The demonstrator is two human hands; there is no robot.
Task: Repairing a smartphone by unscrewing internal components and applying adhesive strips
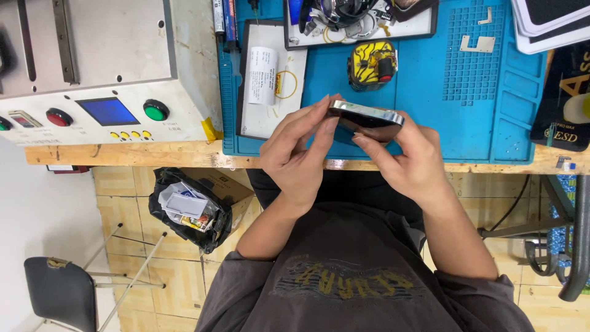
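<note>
While above mat (pixel 467 110) edge, phone (pixel 365 120) midair

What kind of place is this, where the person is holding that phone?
Probably a phone repair bench. Both hands hold a phone over a blue work mat on a wooden bench. A tray of small parts lies behind it, and a grey machine with buttons and a screen stands beside.

Two bare hands are holding a dark smartphone (pixel 365 120) edge-on above a blue work mat (pixel 467 98); the left hand (pixel 295 154) is gripping one end, the right hand (pixel 409 160) is gripping the other. A yellow-and-black gadget (pixel 371 64) is sitting just beyond.
</note>
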